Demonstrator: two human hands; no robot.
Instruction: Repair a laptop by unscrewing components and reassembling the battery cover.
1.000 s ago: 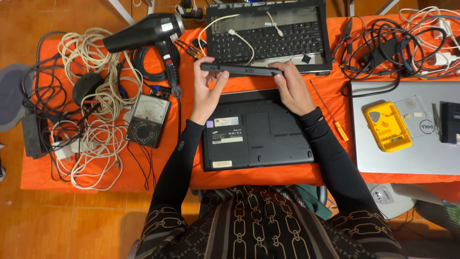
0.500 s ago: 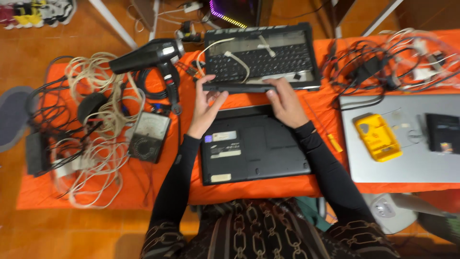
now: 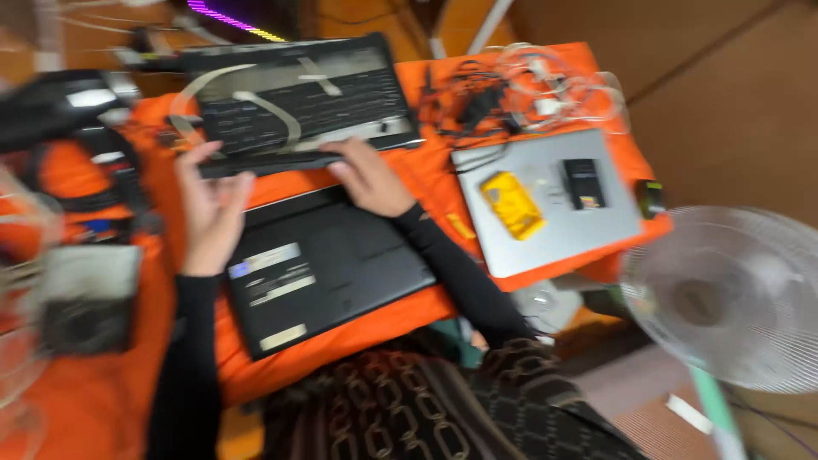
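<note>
Orange cloth covers the tabletop (image 3: 358, 328), which fills most of the blurred view, with brown floor beyond it on the right. Largest on it is a black laptop base (image 3: 328, 268) lying underside up just before the person, its pale labels showing, flat so that its bottom can be got at. Behind it a second opened black laptop shell (image 3: 298, 94) lies with pale ribbon cables looped across its keyboard bed. Off the right edge of the tabletop stands a white fan (image 3: 733, 298), partly cut off. Right of the black base lies a shut silver laptop (image 3: 545, 230), serving as a shelf for a yellow meter (image 3: 513, 204) and a small black box (image 3: 584, 183). A tangle of black and white cables (image 3: 520, 89) sits at the far right corner. Between the two black machines runs a long, narrow black strip (image 3: 273, 162), likely a battery or hinge bar, held level at both ends: the left hand (image 3: 209, 209) closes on its left end with fingers curled over, and the right hand (image 3: 368, 176) presses on its right end, fingers folded down; blur hides the exact grip
</note>
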